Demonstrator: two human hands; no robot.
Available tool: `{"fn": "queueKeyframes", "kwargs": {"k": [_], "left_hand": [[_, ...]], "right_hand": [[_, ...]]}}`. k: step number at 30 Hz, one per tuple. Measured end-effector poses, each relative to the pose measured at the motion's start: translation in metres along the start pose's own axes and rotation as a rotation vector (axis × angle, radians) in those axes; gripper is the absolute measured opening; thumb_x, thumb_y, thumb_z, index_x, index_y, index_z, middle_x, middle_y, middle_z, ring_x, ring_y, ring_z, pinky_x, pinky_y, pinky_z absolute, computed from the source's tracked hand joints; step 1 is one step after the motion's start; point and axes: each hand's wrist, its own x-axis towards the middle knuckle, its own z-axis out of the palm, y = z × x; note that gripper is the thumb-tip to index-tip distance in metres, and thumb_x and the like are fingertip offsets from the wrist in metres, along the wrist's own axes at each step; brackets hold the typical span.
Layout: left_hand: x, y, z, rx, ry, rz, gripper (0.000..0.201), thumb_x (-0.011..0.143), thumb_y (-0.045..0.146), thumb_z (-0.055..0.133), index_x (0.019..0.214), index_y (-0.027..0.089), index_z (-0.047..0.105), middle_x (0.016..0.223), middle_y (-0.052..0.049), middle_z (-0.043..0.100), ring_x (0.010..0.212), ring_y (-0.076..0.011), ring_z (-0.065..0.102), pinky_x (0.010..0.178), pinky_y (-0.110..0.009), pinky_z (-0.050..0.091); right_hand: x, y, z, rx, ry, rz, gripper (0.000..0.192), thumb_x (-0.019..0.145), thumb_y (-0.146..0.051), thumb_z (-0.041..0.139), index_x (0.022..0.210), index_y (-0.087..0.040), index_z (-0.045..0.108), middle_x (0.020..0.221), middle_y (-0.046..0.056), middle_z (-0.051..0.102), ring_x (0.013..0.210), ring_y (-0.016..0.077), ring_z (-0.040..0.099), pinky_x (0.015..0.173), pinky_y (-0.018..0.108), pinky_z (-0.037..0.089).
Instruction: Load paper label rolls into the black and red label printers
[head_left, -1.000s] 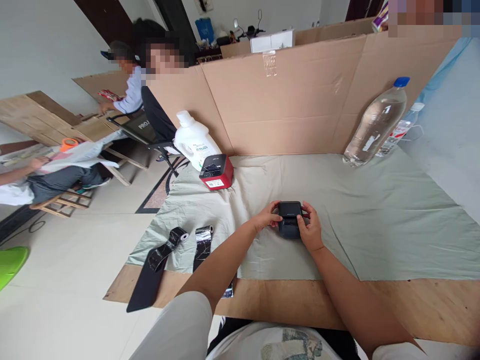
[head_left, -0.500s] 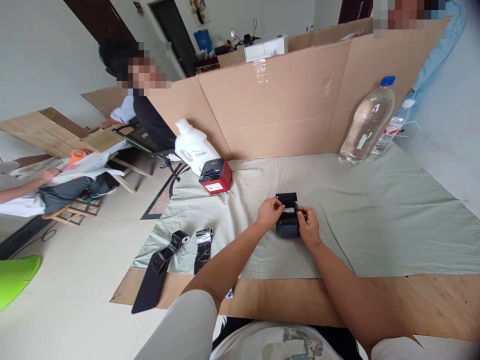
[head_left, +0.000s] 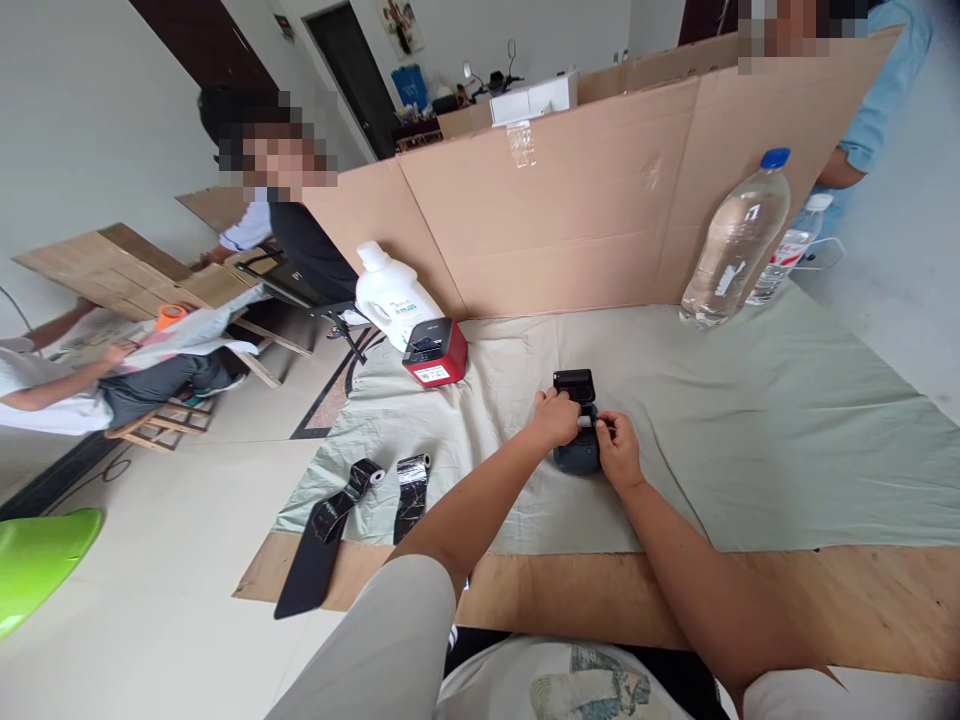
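A small black portable printer lies on the cloth before me, its lid raised at the back. Part of a white roll shows inside its bay. My left hand reaches over the bay from the left, fingers curled in; its fingertips and whatever they pinch are hidden. On the right side, my right hand grips the printer's edge with thumb and fingers. To the left are two small rolls of shiny black film, one roll partly unwound over a long dark flat piece, the other roll beside it.
A red and black box-shaped device stands by a white jug. Behind runs a tall cardboard panel. Two water bottles, one a large bottle, stand at the back right. Other people are beyond the panel and at the left.
My left hand has moved forward and right over the printer's bay, its fingers now turned down into it. The lid looks tilted more upright. My right hand stays at the printer's side.
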Motion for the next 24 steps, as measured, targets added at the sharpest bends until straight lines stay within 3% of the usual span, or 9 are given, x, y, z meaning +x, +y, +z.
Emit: {"fn": "queueKeyframes", "kwargs": {"k": [5, 10, 13, 16, 18, 20, 22, 24], "left_hand": [[-0.005, -0.007, 0.010, -0.095, 0.083, -0.015, 0.022, 0.083, 0.027, 0.063, 0.104, 0.022, 0.067, 0.114, -0.007, 0.064, 0.113, -0.0291, 0.046, 0.093, -0.042, 0.033], [-0.007, -0.008, 0.018, -0.097, 0.205, 0.094, 0.016, 0.084, 0.021, 0.061, 0.099, 0.020, 0.064, 0.104, -0.007, 0.068, 0.112, -0.0287, 0.047, 0.095, -0.044, 0.033], [-0.006, -0.010, 0.013, -0.163, 0.235, 0.133, 0.016, 0.084, 0.018, 0.060, 0.100, 0.018, 0.062, 0.104, -0.009, 0.067, 0.111, -0.0277, 0.050, 0.098, -0.044, 0.035], [-0.015, -0.027, -0.007, -0.473, 0.253, 0.148, 0.021, 0.083, 0.019, 0.059, 0.104, 0.017, 0.061, 0.108, -0.009, 0.066, 0.105, -0.0231, 0.056, 0.094, -0.038, 0.042], [-0.032, -0.054, -0.025, -0.756, 0.163, 0.196, 0.025, 0.085, 0.024, 0.057, 0.108, 0.016, 0.060, 0.108, -0.008, 0.066, 0.097, -0.0193, 0.059, 0.088, -0.033, 0.046], [-0.059, -0.091, -0.043, -0.917, -0.070, 0.239, 0.036, 0.082, 0.035, 0.061, 0.112, 0.015, 0.059, 0.107, -0.007, 0.066, 0.093, -0.0183, 0.060, 0.082, -0.030, 0.047], [-0.094, -0.133, -0.056, -0.867, -0.322, 0.172, 0.043, 0.073, 0.039, 0.068, 0.108, 0.015, 0.062, 0.100, -0.005, 0.067, 0.087, -0.0183, 0.061, 0.078, -0.028, 0.046], [-0.131, -0.171, -0.059, -0.712, -0.452, 0.013, 0.042, 0.066, 0.037, 0.070, 0.103, 0.017, 0.065, 0.094, -0.003, 0.067, 0.084, -0.0185, 0.060, 0.075, -0.027, 0.044]], "right_hand": [[-0.001, 0.001, 0.001, -0.004, 0.002, -0.048, 0.029, 0.090, -0.043, 0.045, 0.099, -0.019, 0.060, 0.101, 0.011, 0.063, 0.094, 0.0232, 0.060, 0.083, 0.042, 0.053], [0.000, 0.002, 0.001, -0.009, 0.000, -0.099, 0.032, 0.094, -0.043, 0.040, 0.102, -0.021, 0.062, 0.107, 0.010, 0.066, 0.103, 0.0237, 0.059, 0.096, 0.047, 0.047], [0.000, 0.002, 0.001, -0.016, -0.001, -0.112, 0.034, 0.094, -0.044, 0.039, 0.103, -0.021, 0.062, 0.108, 0.011, 0.066, 0.104, 0.0240, 0.059, 0.097, 0.048, 0.047], [-0.001, 0.003, 0.000, -0.022, -0.004, -0.113, 0.035, 0.094, -0.045, 0.039, 0.103, -0.020, 0.062, 0.108, 0.011, 0.066, 0.105, 0.0240, 0.059, 0.096, 0.048, 0.047], [-0.002, 0.003, -0.001, -0.023, -0.009, -0.108, 0.035, 0.094, -0.046, 0.040, 0.104, -0.020, 0.062, 0.108, 0.011, 0.066, 0.104, 0.0238, 0.060, 0.095, 0.047, 0.048], [-0.002, 0.003, -0.001, -0.024, -0.014, -0.101, 0.035, 0.094, -0.046, 0.041, 0.104, -0.020, 0.062, 0.109, 0.011, 0.066, 0.104, 0.0237, 0.060, 0.094, 0.047, 0.049], [-0.002, 0.003, -0.001, -0.022, -0.018, -0.092, 0.035, 0.093, -0.047, 0.042, 0.104, -0.020, 0.062, 0.110, 0.011, 0.065, 0.103, 0.0237, 0.060, 0.092, 0.046, 0.050], [-0.002, 0.002, -0.001, -0.021, -0.019, -0.081, 0.035, 0.093, -0.047, 0.043, 0.104, -0.020, 0.062, 0.110, 0.011, 0.065, 0.103, 0.0236, 0.060, 0.090, 0.045, 0.051]]}}
